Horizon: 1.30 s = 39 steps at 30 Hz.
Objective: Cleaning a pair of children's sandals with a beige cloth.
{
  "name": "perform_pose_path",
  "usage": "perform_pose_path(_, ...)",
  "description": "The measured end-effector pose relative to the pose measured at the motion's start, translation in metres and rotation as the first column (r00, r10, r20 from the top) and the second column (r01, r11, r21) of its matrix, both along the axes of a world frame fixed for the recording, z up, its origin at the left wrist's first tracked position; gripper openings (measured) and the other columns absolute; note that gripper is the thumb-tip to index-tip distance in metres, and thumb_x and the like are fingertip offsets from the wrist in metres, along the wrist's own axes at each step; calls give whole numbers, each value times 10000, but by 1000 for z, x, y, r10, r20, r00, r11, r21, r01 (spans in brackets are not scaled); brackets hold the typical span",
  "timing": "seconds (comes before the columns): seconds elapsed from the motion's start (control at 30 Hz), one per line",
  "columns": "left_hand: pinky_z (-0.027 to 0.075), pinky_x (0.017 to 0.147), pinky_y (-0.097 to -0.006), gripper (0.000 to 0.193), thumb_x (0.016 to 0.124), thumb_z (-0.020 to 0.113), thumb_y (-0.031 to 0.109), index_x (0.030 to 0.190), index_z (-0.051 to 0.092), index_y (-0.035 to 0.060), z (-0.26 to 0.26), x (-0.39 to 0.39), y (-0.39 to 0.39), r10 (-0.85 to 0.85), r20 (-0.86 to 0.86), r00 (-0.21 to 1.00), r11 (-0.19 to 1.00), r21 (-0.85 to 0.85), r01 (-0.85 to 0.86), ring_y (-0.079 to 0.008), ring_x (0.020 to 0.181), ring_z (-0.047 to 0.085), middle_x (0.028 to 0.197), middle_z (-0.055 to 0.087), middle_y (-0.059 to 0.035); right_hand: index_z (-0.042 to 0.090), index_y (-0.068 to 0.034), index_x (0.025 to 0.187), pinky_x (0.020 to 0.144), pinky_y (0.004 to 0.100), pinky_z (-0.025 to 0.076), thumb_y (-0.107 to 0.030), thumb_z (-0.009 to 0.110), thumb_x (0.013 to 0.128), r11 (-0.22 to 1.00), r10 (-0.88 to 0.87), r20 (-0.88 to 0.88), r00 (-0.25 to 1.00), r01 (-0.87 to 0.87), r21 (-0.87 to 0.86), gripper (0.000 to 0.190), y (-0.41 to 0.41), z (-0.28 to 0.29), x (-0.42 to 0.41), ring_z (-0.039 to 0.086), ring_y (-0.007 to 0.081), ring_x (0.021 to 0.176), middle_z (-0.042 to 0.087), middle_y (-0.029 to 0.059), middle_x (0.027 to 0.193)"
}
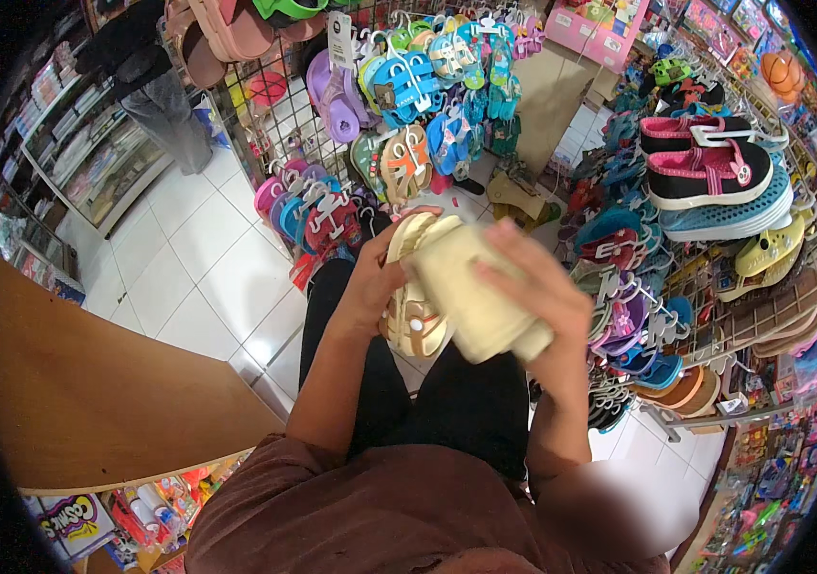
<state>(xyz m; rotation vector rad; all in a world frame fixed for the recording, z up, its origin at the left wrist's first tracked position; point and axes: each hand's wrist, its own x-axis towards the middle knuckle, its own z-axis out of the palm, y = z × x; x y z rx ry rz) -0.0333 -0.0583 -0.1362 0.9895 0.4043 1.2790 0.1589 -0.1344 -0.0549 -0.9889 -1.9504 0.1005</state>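
Observation:
My left hand [372, 283] grips a pair of cream and tan children's sandals [417, 323], held together above my lap. A folded pale yellow cloth [469, 290] lies against the right side of the sandals, blurred by motion. On top of this cloth, my right hand [541, 294] holds it with spread fingers; part of the grip is hidden. The sandals' far ends are partly covered by the cloth.
Children's sandals [405, 79] hang on a wire grid ahead. At right, black and pink shoes [709, 168] and more footwear hang from a rack. A wooden tabletop [114, 380] is at left. A person [168, 115] stands far left on the tiled floor.

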Motion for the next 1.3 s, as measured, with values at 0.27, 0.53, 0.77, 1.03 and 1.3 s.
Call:
perform_pose_path(0.27, 529, 920, -364, 584, 859, 654, 330, 1332, 492, 28, -12, 10, -11, -147, 324, 934, 910, -326, 256, -242, 1065, 641, 1203, 629, -126, 677, -117, 1193, 1026, 413, 446, -52, 715, 680, 999, 39, 252, 967, -45, 19, 519, 12, 24, -4, 534, 348, 1244, 582, 89, 1340)
perform_pose_path(0.53, 521, 931, -371, 612, 833, 636, 296, 1314, 478, -47, 14, 15, -28, -168, 201, 965, 979, -81, 187, -255, 1051, 645, 1197, 614, -174, 664, -85, 1222, 1060, 402, 402, -29, 725, 696, 995, 85, -95, 992, -90, -39, 532, -12, -16, 5, 504, 370, 1284, 565, 157, 1351)
perform_pose_path(0.77, 485, 966, -350, 834, 701, 714, 409, 1340, 446, -55, 21, 24, -35, -210, 194, 958, 975, -27, 220, -243, 1084, 613, 1204, 593, -165, 635, -1, 1234, 1085, 427, 365, -124, 618, 731, 984, 44, -521, 852, -127, -124, 519, -16, -7, 27, 526, 357, 1266, 556, 206, 1351)
perform_pose_path(1.03, 484, 946, -346, 860, 681, 744, 436, 1332, 461, -51, 28, 26, -39, -72, 109, 991, 997, -17, 74, -221, 1058, 621, 1207, 596, -142, 580, -50, 1315, 1059, 358, 384, 89, 632, 743, 994, 94, -355, 930, -105, -11, 590, -17, -18, -1, 511, 327, 1288, 507, 190, 1407)
perform_pose_path(1.3, 479, 962, -337, 846, 727, 703, 447, 1368, 434, -36, 45, 32, -65, -241, -51, 969, 969, 50, 244, -215, 1086, 610, 1231, 587, -150, 555, -2, 1322, 1084, 356, 351, 165, 525, 728, 985, 30, -398, 917, -95, -144, 618, -61, -11, 25, 483, 337, 1310, 489, 218, 1414)
